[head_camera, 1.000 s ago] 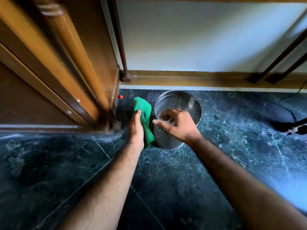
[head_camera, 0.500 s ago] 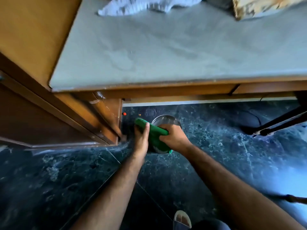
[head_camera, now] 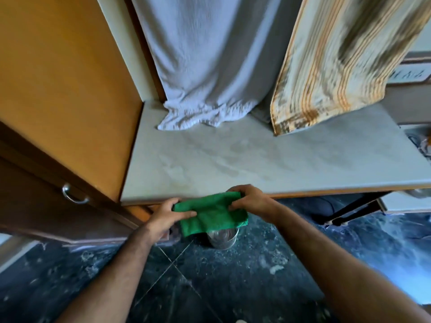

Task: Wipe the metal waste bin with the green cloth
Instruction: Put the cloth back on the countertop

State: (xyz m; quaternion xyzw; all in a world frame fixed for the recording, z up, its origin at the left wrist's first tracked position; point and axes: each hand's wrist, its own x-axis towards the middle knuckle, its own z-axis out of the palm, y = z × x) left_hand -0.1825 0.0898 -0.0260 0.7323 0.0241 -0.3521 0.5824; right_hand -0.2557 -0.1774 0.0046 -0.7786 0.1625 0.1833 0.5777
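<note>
The green cloth point(head_camera: 211, 213) is stretched between both hands, above the floor and in front of the desk edge. My left hand point(head_camera: 166, 214) pinches its left end and my right hand point(head_camera: 250, 200) grips its right end. Below the cloth stands the metal waste bin point(head_camera: 222, 238) on the dark marble floor; only its near rim and part of its inside show, the rest is hidden by the cloth. Neither hand touches the bin.
A grey desk top point(head_camera: 256, 159) juts out just beyond my hands. A white cloth point(head_camera: 205, 66) and a striped towel point(head_camera: 338, 61) hang onto it. A wooden cabinet point(head_camera: 65, 89) with a metal handle point(head_camera: 73, 194) stands at the left. Dark marble floor point(head_camera: 233, 283) lies below.
My view has risen from floor level to above the desk. My right hand left the bin and took the cloth's other end; the cloth came off the bin's side and is now spread above it.
</note>
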